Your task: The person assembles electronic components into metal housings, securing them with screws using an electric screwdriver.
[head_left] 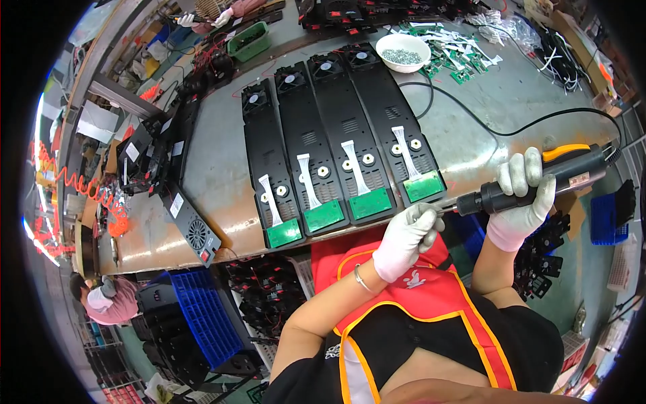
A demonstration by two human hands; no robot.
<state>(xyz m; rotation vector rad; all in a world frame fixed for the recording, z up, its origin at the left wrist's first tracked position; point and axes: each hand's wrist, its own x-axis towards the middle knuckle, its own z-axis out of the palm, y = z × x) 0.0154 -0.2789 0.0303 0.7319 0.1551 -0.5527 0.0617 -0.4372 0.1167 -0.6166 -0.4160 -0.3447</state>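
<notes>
My right hand (527, 195), in a white glove, is wrapped around a black electric screwdriver (584, 170) with an orange lever, its bit pointing left. At the bit's tip, my gloved left hand (407, 239) is pinched closed; whatever small thing its fingertips hold is hidden. Just beyond my hands, several long black panels (350, 126) lie side by side, each with a fan at its far end. A green circuit board (424, 186) with a white ribbon cable (404, 151) lies at the near end of the rightmost panel, and the other panels carry the same parts.
A white bowl (404, 68) of small screws stands behind the panels, beside piled circuit boards (464, 57). The screwdriver's black cord (511, 133) curves across the metal table (219, 145). Left are another black panel (195, 232) and a green bin (249, 44). Another person's gloved hands (205, 19) work far off.
</notes>
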